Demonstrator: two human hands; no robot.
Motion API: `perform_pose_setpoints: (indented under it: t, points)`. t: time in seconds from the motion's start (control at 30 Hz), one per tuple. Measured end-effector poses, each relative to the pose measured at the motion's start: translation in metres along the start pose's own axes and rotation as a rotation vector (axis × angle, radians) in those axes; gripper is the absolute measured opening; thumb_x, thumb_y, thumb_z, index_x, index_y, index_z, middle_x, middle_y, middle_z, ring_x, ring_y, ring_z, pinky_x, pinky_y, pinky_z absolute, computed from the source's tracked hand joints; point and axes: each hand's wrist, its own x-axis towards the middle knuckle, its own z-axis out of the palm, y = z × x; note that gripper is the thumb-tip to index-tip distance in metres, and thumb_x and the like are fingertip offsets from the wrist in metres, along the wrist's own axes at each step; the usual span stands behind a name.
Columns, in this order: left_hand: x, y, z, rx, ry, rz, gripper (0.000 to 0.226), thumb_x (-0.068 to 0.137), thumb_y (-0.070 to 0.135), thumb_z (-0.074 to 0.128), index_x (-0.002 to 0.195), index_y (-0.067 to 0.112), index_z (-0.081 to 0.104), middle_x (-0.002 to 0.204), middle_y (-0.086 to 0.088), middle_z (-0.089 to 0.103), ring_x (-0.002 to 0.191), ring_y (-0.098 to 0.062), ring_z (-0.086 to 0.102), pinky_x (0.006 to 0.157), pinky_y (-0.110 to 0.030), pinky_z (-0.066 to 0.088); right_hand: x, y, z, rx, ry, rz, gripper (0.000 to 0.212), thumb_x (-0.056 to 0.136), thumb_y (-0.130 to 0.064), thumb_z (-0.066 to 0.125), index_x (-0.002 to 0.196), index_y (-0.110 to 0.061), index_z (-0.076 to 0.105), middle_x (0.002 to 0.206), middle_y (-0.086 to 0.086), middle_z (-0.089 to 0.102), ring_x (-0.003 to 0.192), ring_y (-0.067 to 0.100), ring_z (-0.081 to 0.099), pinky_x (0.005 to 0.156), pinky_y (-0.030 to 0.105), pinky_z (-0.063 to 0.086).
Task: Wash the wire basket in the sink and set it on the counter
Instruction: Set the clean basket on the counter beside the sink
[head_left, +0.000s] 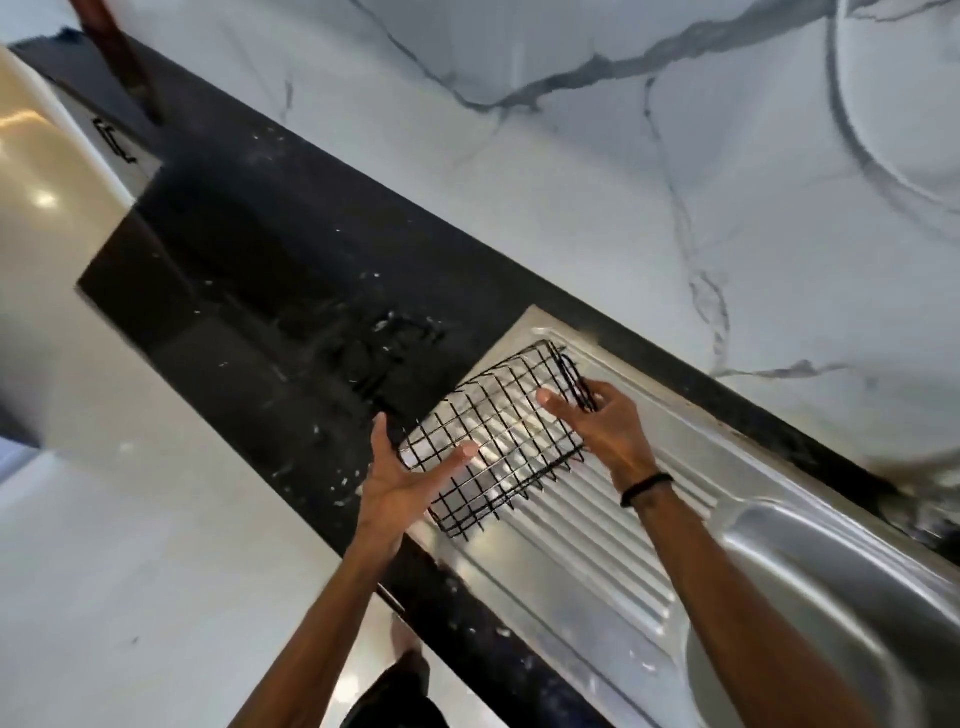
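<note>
The black wire-grid basket (493, 441) sits over the ribbed stainless-steel draining board (597, 545), its near-left corner reaching toward the board's edge by the black speckled stone counter (270, 322). The left hand (400, 478) is at the basket's near-left end, fingers straight and spread, thumb lying along the wire, nothing clenched. The right hand (608, 426), with a black band (647, 488) at the wrist, grasps the far end, fingers curled round the rim wire. The steel sink bowl (831, 597) lies to the right, apart from the basket. Wet streaks on the open counter stretch left; the white veined marble wall (571, 182) bounds the far edge.
</note>
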Motion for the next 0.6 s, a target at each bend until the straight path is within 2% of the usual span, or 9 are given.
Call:
perform_pose_setpoints:
  t: [0.13, 0.2, 0.37, 0.47, 0.53, 0.6]
  points:
    - [0.045, 0.001, -0.043, 0.020, 0.005, -0.082, 0.131, 0.062, 0.083, 0.073, 0.164, 0.037, 0.006, 0.164, -0.015, 0.035, 0.147, -0.038, 0.040, 0.117, -0.051, 0.036, 0.049, -0.049, 0.059, -0.110, -0.074, -0.038, 0.098, 0.060, -0.070, 0.085, 0.137, -0.018, 0.055, 0.143, 0.006, 0.057, 0.127, 0.020, 0.055, 0.107, 0.038, 0.047]
    - [0.067, 0.003, -0.063, 0.044, 0.007, -0.120, 0.131, 0.062, 0.089, 0.068, 0.164, 0.036, 0.004, 0.164, -0.017, 0.035, 0.144, -0.040, 0.044, 0.117, -0.053, 0.037, 0.073, -0.063, 0.086, -0.142, -0.084, -0.024, 0.096, 0.063, -0.070, 0.084, 0.139, -0.018, 0.055, 0.147, 0.005, 0.054, 0.132, 0.022, 0.053, 0.106, 0.035, 0.043]
    - [0.113, 0.002, -0.104, 0.080, -0.002, -0.164, 0.140, 0.043, 0.105, 0.059, 0.158, 0.039, 0.015, 0.145, -0.012, 0.056, 0.119, -0.035, 0.064, 0.109, -0.051, 0.049, 0.110, -0.086, 0.139, -0.226, -0.160, 0.015, 0.111, 0.055, -0.081, 0.079, 0.142, -0.018, 0.053, 0.146, 0.005, 0.056, 0.130, 0.022, 0.055, 0.110, 0.040, 0.046]
    - [0.131, 0.006, -0.116, 0.141, -0.011, -0.173, 0.138, 0.044, 0.108, 0.053, 0.157, 0.035, 0.020, 0.126, -0.007, 0.065, 0.104, -0.028, 0.070, 0.100, -0.041, 0.053, 0.126, -0.089, 0.156, -0.223, -0.168, 0.046, 0.108, 0.059, -0.076, 0.081, 0.144, -0.015, 0.052, 0.145, 0.005, 0.055, 0.132, 0.023, 0.054, 0.112, 0.042, 0.045]
    - [0.141, 0.009, -0.121, 0.187, -0.017, -0.183, 0.134, 0.046, 0.107, 0.051, 0.154, 0.031, 0.027, 0.115, -0.005, 0.065, 0.100, -0.026, 0.072, 0.098, -0.038, 0.053, 0.137, -0.090, 0.165, -0.232, -0.168, 0.074, 0.103, 0.059, -0.074, 0.083, 0.138, -0.013, 0.057, 0.134, 0.003, 0.062, 0.126, 0.022, 0.058, 0.109, 0.039, 0.047]
    - [0.151, 0.011, -0.124, 0.213, -0.028, -0.195, 0.133, 0.046, 0.109, 0.049, 0.149, 0.027, 0.033, 0.115, -0.005, 0.063, 0.101, -0.027, 0.072, 0.102, -0.041, 0.053, 0.144, -0.092, 0.171, -0.241, -0.185, 0.091, 0.091, 0.064, -0.068, 0.084, 0.131, -0.010, 0.062, 0.115, -0.004, 0.065, 0.113, 0.018, 0.060, 0.103, 0.035, 0.049]
